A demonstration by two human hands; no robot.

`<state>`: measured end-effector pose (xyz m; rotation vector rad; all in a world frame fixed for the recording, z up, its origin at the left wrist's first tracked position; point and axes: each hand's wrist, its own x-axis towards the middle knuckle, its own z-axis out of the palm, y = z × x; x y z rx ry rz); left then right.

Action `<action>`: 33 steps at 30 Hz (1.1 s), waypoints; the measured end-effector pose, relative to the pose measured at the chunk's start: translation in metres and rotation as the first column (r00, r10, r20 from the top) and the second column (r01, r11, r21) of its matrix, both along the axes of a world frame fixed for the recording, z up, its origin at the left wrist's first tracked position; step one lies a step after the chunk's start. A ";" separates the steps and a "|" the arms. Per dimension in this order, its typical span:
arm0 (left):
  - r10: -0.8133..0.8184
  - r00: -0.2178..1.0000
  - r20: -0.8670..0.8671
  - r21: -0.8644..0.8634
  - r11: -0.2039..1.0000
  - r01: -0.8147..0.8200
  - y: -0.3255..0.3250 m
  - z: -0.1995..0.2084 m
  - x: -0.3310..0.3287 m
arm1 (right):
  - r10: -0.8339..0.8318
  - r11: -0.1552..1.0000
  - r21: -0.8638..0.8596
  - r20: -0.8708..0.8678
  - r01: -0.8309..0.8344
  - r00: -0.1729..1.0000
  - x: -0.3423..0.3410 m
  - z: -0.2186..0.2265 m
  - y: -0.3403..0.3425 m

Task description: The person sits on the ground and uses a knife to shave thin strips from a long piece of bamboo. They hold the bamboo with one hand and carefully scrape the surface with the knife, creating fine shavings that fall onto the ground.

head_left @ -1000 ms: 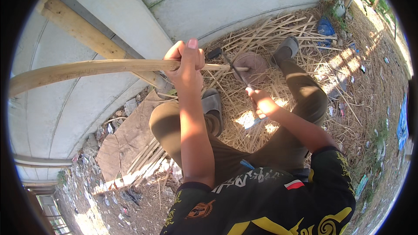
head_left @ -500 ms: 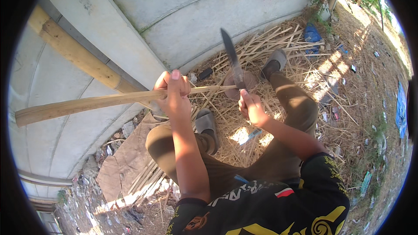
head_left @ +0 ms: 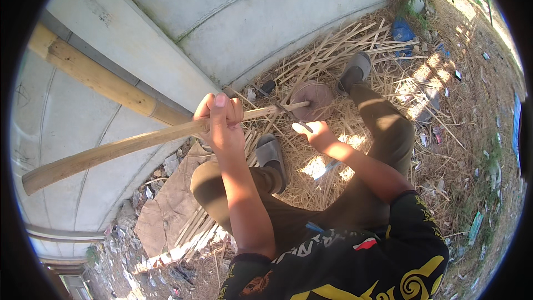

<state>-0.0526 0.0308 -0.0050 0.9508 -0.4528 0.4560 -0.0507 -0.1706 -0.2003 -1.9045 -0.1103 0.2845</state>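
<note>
A long, pale tan wooden pole (head_left: 119,148) is slanting toward a dark metal knife (head_left: 286,113).
The pole is running from a broad end at the left, through the closed left hand (head_left: 219,118), to a narrower tip showing against a round, reddish-brown block (head_left: 322,105). The knife is angling up and leftward from the right hand (head_left: 318,135), its blade appearing as a thin strip and crossing the pole just short of that tip; its exact contact is staying unclear.

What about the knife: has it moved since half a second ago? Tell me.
Yes: the knife, raised past the round block then, has come down to the block's left.
</note>
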 end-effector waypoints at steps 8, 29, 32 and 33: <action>-0.109 0.994 -0.007 0.239 0.965 0.108 -0.006 0.005 -0.012 | -0.230 0.956 -0.255 -0.344 0.145 0.910 0.029 -0.089 -0.053; -0.245 0.969 -0.037 0.373 0.896 0.240 0.007 0.008 -0.011 | -0.093 0.991 -0.101 -0.088 0.084 0.992 0.014 -0.054 -0.025; -0.278 0.961 0.012 0.368 0.894 0.254 0.012 0.005 -0.012 | 0.034 0.998 -0.050 0.109 -0.028 0.993 0.005 -0.020 -0.019; -0.241 0.971 0.006 0.352 0.909 0.224 0.011 0.004 -0.011 | 0.051 0.998 -0.042 0.195 -0.044 0.979 0.003 -0.018 -0.019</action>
